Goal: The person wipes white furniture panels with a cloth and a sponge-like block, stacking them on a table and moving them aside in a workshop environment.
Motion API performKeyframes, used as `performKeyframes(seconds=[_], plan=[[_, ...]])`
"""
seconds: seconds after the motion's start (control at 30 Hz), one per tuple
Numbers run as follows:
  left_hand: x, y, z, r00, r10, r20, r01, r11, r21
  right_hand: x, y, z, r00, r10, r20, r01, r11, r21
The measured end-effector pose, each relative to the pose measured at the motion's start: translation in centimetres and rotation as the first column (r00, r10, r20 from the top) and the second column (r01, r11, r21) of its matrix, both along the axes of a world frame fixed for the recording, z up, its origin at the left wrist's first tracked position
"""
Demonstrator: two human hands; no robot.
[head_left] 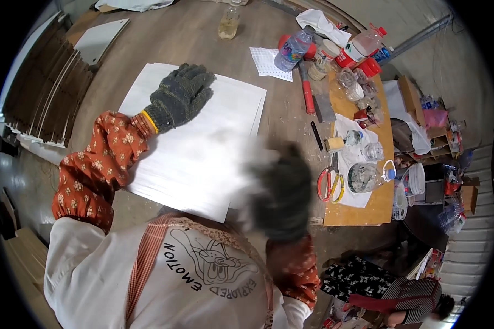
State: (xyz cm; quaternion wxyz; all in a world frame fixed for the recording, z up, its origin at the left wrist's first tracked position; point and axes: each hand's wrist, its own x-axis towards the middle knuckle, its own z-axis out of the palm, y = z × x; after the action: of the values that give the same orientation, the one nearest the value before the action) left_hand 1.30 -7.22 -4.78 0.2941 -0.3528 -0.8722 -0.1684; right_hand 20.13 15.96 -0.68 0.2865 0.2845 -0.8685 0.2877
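Observation:
White flat panels (173,164) lie stacked slightly askew on the brown worktable in front of me. My left hand (182,94), in a dark grey-green knitted glove with a yellow cuff edge, rests flat on the top panel near its far left part, fingers stretched out. Over the panel's right edge, my right hand (282,192), in a matching glove, is smeared by motion. A blurred white cloth (233,156) shows at its fingers and spreads over the panel; its outline melts into the white surface.
Scissors (330,185), bottles, jars and a blue-capped jug (368,176) crowd a tan board on the right. A red-handled tool (307,93) and a black cutter (316,136) lie nearby. More panels (49,82) stand stacked at left. Another person (395,296) is at lower right.

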Motion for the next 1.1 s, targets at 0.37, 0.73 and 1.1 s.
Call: performKeyframes(seconds=[0.37,0.73,1.1], plan=[[-0.2,0.1,0.0,0.999,-0.043,0.002,0.042,0.995,0.09,-14.6,2.5,-4.3,0.976,-0.217,0.025,0.218,0.976,-0.001],[17.3,-3.0,-1.9,0.71,-0.508,0.488,0.209,0.813,0.543,-13.0,-7.4,3.1,0.97,0.237,-0.052,-0.22,0.949,0.225],[19.0,-5.3,3.3,0.971,-0.123,0.206,0.14,0.988,-0.069,-22.4,-8.7,-2.1,0.99,0.134,-0.038,-0.124,0.972,0.202]])
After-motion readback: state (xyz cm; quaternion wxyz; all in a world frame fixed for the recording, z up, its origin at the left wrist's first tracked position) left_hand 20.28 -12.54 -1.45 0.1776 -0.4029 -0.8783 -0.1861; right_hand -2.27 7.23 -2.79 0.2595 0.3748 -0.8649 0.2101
